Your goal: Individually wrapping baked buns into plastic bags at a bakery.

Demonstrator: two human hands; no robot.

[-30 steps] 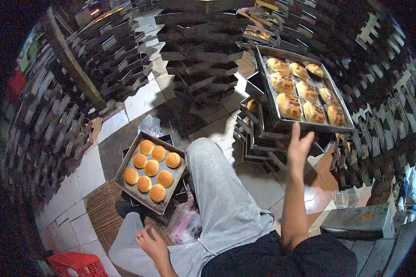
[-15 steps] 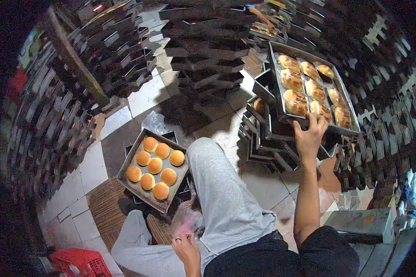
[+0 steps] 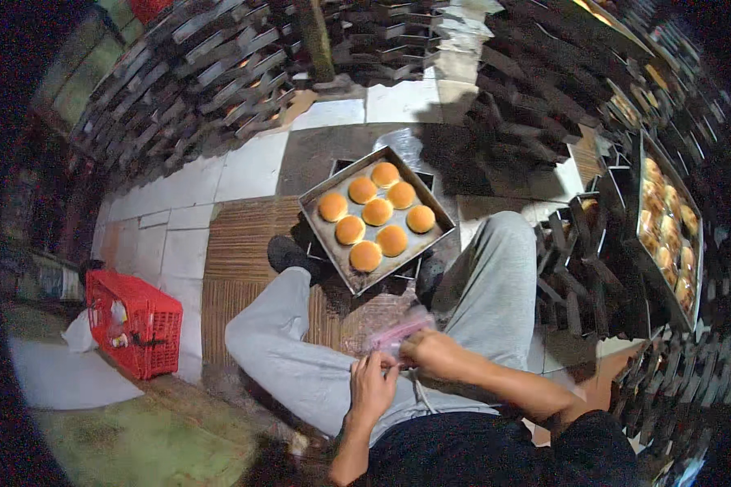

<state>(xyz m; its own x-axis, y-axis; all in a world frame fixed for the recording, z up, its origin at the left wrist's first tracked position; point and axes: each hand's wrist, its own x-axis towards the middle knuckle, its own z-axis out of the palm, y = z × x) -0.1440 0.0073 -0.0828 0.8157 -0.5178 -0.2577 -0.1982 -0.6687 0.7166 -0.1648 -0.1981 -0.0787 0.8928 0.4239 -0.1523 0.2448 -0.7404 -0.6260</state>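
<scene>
A clear plastic bag with a pink tint [image 3: 402,329] is between my hands, above my lap. My left hand [image 3: 372,383] pinches its near edge with fingers and thumb. My right hand [image 3: 432,354], slightly blurred, has its fingers closed at the bag's right side. Just past my hands, a square metal tray [image 3: 357,280] rests tilted in angle on other trays between my feet. Several round golden buns [image 3: 378,213] sit in it, unwrapped. Off to the right, another metal tray [image 3: 656,268] holds several wrapped buns [image 3: 670,231] and tops a stack.
Stacked dark trays [image 3: 573,276] stand right of my knee. A red plastic crate [image 3: 138,325] is on the floor at left. Crumpled clear plastic [image 3: 402,146] lies behind the bun tray. More tray stacks [image 3: 219,89] line the back, beside a wooden post [image 3: 315,40].
My right hand has left the tray of wrapped buns and come to the plastic bag beside my left hand. The view has swung left, bringing the red crate more fully into sight.
</scene>
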